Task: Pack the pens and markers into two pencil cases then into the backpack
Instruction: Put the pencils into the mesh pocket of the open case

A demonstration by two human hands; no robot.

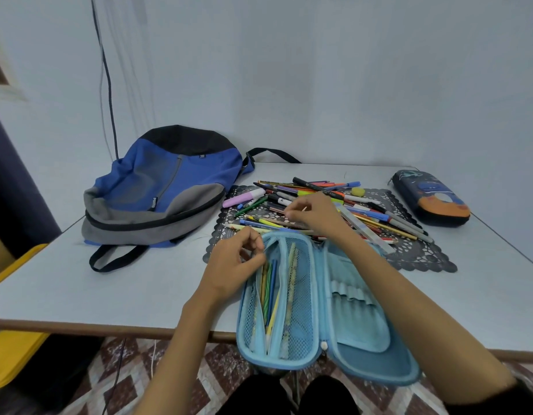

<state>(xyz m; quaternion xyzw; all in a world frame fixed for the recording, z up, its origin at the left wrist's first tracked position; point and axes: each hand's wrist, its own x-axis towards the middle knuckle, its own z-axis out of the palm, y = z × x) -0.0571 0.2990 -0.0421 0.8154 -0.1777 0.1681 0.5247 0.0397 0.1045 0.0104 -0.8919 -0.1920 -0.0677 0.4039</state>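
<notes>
Pens and markers (pixel 316 187), mixed with pencils and a clear ruler, lie heaped on a dark, lace-patterned mat with scalloped edges (pixel 421 256) in the middle of a pale, smooth table (pixel 109 289). Nearer the person, a light-blue hard-shell pencil case (pixel 361 324) is spread open like a book, its near end overhanging the table edge. Its left half carries a mesh pocket (pixel 301 310) with several slim pencils (pixel 269 292) inside; its right half shows a row of elastic loops (pixel 349 292). The left hand (pixel 232 265) sits at the pocket's mouth with fingers curled; whether it pinches anything cannot be told. The right hand (pixel 316 214) rests over the heap, thumb and forefinger pinching a thin pale stick (pixel 303 209). A navy-and-orange oval pencil case (pixel 433 199) lies zipped at far right. A slumped blue, grey and black fabric backpack (pixel 169 187) lies at left.
</notes>
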